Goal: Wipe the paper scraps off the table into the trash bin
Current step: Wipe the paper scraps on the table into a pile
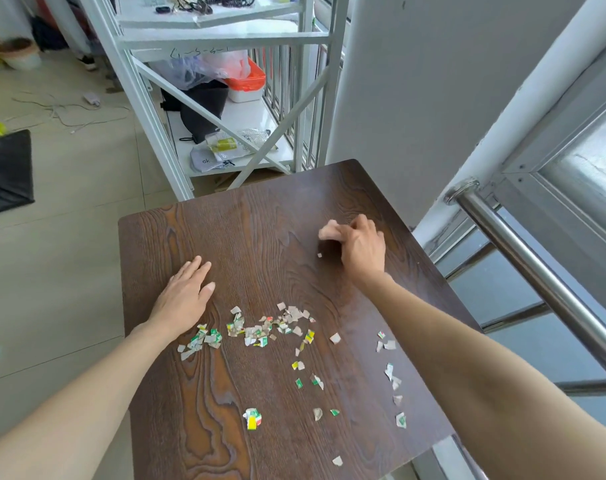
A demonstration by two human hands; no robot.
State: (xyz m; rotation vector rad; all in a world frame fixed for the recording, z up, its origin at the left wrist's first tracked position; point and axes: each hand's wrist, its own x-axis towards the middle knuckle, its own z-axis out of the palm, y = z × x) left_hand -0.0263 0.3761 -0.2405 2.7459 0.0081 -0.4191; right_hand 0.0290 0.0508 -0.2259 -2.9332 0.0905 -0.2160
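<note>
Several torn paper scraps (260, 329), white, green and yellow, lie scattered across the dark wooden table (246, 233), mostly in a band across its middle and down the right side. One tiny scrap (319, 255) sits alone beside my right hand. My left hand (187, 294) lies flat, palm down, fingers together, just above the left end of the scrap band. My right hand (358, 245) rests farther back on the right with fingers curled and blurred; I cannot tell whether it holds anything. No trash bin shows clearly.
A white metal shelf rack (225, 109) with bags and a box stands behind the table. A steel handrail (536, 271) and window frame run along the right. A black bag (5, 171) lies on the tiled floor at left.
</note>
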